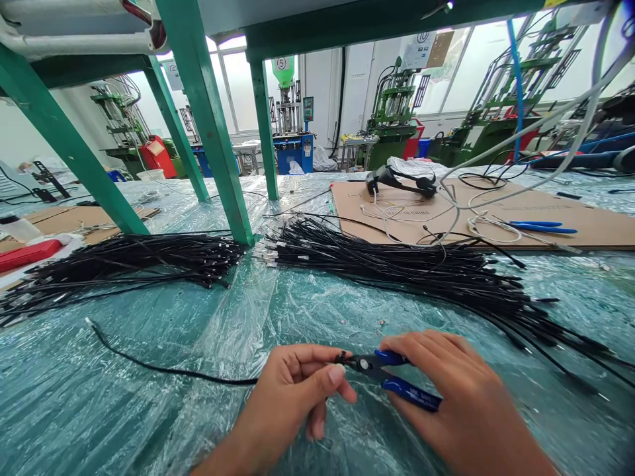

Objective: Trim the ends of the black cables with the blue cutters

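The left hand (292,410) is clamped on a black cable (163,367), right by the tip of the blue-handled cutters (391,377). The right hand (461,403) grips those cutters, just above the plastic-covered bench (99,423).

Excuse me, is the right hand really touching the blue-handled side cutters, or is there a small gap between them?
Touching. The head view shows the right hand with its fingers closed over the blue handles of the side cutters, with no gap.

Background — green vertical moulding machines (391,109) | cardboard sheet (496,221) | blue-handled pliers (543,227) | green steel table legs (206,119)
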Available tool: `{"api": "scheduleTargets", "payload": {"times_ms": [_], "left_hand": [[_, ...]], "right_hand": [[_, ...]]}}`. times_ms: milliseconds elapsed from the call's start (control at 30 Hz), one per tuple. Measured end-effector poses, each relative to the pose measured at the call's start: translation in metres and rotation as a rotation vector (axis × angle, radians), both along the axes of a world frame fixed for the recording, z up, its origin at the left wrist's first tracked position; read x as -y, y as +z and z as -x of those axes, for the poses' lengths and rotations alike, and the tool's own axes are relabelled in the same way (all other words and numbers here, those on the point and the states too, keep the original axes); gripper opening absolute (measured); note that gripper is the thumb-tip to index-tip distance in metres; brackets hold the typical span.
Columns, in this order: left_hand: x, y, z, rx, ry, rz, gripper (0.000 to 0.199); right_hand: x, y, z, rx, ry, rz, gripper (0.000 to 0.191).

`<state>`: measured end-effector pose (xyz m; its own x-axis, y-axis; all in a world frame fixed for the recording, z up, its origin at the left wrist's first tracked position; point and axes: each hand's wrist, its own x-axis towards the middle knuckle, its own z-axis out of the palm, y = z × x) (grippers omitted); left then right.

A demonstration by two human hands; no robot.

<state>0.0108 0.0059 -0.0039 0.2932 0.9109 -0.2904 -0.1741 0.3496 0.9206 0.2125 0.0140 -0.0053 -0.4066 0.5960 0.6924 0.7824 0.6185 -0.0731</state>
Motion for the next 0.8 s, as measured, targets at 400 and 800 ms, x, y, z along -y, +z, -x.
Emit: {"api": "scheduleTargets", "payload": {"times_ms": [400,800], "left_hand": [[0.0013,0.0002,-0.0003,-0.031,0.001,0.023,0.044],[0.0008,0.0036,-0.0020,-0.072,0.016,0.036,0.050]], "right_hand": [[0.0000,0.0011,-0.0008,0.004,0.017,0.001,0.019],[0.0011,0.0032,0.0002,-0.033,0.036,0.024,0.014]]}}
